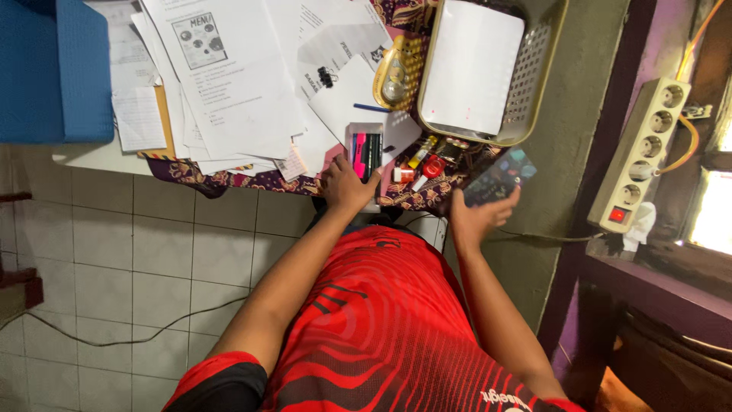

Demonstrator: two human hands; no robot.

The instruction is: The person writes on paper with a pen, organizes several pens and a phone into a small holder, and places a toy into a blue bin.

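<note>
At desk edge, L hand (pixel 345 185) grips pink marker pack (pixel 365 151), R hand (pixel 474 216) clamps dark card (pixel 499 177).

The right hand (pixel 474 217) was motion-blurred, and the dark card-like thing (pixel 499 177) it held off the worktop's near edge was too smeared to identify. The left hand (pixel 345 187) covered the lower end of the pink-and-black pack (pixel 366 149). Small items (pixel 423 162) by the basket (pixel 537 72) were too tiny to name. The picture's top edge cut the papers (pixel 229 69) and basket.
</note>
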